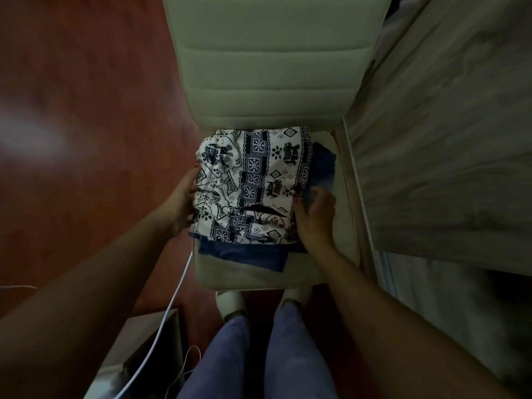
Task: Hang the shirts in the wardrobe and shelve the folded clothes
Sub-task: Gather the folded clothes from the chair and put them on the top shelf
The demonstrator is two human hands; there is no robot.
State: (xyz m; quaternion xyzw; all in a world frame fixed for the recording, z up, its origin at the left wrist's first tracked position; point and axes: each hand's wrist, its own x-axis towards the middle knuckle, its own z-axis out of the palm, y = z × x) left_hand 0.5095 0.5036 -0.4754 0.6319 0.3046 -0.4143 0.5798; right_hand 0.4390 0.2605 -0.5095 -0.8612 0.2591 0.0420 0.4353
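A folded white cloth with a dark blue pattern [253,182] lies on top of folded blue clothes [247,256] on the seat of a pale padded chair [259,275]. My left hand [182,203] presses flat against the pile's left side, fingers apart. At the right side my right hand [315,214] has its fingers curled on the edge of the pile, touching both the patterned cloth and the blue cloth [324,167] under it. Whether either hand has lifted the pile cannot be told.
The chair's ribbed backrest [273,67] rises beyond the pile. A pale wardrobe door or panel [446,139] stands close on the right. Reddish wooden floor [86,139] lies to the left. A white cable [172,303] runs past a low box [146,349] beside my legs.
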